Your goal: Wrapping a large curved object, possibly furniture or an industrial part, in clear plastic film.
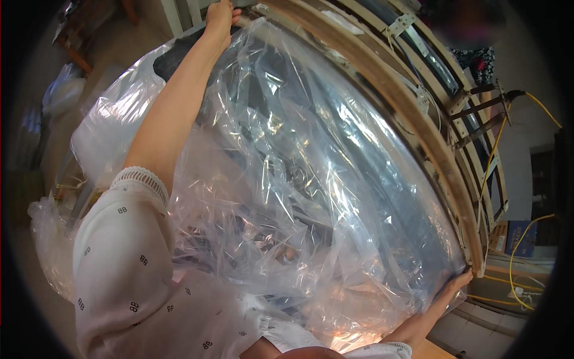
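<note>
A large clear plastic sheet [299, 173], crinkled and shiny, spreads in front of my body and over dark cloth-like material. Its far edge runs along a long curved-looking wooden bar [412, 110]. My left hand [221, 19] reaches to the bar's far left end, fingers curled closed at the sheet's corner. At the bar's near right end, my right hand [459, 281] is closed on the opposite corner of the sheet. Small details of both grips are hidden by the fingers.
Beyond the bar stands a wooden frame [439, 66] with metal brackets and rails. Yellow cables [497, 143] hang at the right, near a blue box [522, 238]. More bunched plastic [54, 239] lies at the left. Another person's patterned clothing [478, 63] shows at the far right.
</note>
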A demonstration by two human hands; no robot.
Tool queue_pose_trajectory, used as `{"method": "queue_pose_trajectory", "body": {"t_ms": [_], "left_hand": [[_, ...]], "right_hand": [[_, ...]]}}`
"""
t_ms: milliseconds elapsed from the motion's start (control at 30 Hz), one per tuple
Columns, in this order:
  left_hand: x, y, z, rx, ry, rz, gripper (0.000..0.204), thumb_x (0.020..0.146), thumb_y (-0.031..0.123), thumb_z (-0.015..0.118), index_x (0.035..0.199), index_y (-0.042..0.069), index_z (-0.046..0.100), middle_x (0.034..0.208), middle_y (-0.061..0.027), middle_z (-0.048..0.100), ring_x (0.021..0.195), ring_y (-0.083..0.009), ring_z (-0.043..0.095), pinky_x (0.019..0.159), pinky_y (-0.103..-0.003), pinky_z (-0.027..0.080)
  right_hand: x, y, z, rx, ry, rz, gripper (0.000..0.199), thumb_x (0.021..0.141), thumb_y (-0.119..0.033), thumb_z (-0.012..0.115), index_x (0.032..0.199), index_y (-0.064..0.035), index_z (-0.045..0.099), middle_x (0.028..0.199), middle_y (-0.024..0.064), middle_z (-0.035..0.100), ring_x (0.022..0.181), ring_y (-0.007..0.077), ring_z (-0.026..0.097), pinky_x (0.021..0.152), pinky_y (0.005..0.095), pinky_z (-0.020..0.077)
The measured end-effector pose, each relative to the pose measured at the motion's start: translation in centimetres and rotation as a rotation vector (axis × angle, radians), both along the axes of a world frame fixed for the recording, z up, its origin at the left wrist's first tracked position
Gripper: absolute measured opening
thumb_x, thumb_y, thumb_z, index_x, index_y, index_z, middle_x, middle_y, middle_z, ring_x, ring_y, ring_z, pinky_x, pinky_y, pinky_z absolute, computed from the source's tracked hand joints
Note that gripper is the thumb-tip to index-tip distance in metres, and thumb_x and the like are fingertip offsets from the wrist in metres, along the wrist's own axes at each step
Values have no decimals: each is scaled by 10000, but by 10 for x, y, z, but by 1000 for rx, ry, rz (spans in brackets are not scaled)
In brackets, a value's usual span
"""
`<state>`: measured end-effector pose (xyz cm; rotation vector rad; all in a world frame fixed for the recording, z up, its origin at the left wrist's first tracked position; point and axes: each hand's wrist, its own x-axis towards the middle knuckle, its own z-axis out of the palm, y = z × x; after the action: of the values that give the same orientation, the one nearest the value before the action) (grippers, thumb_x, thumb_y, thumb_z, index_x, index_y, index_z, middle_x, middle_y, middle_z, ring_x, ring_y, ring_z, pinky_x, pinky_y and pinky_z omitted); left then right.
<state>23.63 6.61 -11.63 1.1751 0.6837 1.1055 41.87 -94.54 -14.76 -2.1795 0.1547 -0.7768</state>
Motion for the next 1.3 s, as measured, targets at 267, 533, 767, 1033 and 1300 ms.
{"method": "queue_pose_trajectory", "body": {"t_ms": [267, 533, 767, 1033, 1300], "left_hand": [[-10, -70, 28, 848, 738, -144, 314, 870, 309, 492, 839, 7, 572, 810, -39, 612, 729, -123, 533, 671, -263, 425], [-118, -84, 106, 418, 113, -265, 259, 931, 339, 440, 889, 104, 541, 765, 53, 471, 629, -42, 387, 550, -204, 309], [-182, -112, 137, 440, 36, -450, 261, 893, 309, 519, 1017, 93, 597, 809, 63, 513, 615, -31, 350, 540, -193, 283], [-204, -91, 133, 267, -25, -483, 190, 826, 190, 615, 978, 86, 664, 892, 35, 636, 794, -8, 525, 684, -141, 371], [-200, -99, 136, 193, 14, -448, 186, 815, 209, 656, 950, 81, 660, 906, 33, 639, 837, -25, 546, 729, -178, 411]], "right_hand": [[-46, 48, 55, 599, 289, 28, 510, 911, -429, 393, 1124, 17, 519, 1073, 105, 548, 1001, 213, 501, 873, 332, 377], [-117, 60, 59, 536, 299, 255, 599, 906, -483, 390, 1282, -17, 404, 1301, 102, 422, 1209, 213, 381, 1016, 340, 280], [-138, 72, 64, 608, 301, 299, 561, 917, -445, 378, 1278, -17, 412, 1301, 100, 431, 1199, 217, 395, 1021, 334, 278], [-147, 84, 66, 632, 344, 220, 614, 903, -474, 402, 1327, -32, 364, 1375, 102, 356, 1260, 228, 340, 1046, 336, 248], [-144, 77, 65, 716, 460, 251, 619, 910, -463, 383, 1343, -22, 337, 1386, 114, 344, 1269, 243, 329, 1049, 358, 248]]}}
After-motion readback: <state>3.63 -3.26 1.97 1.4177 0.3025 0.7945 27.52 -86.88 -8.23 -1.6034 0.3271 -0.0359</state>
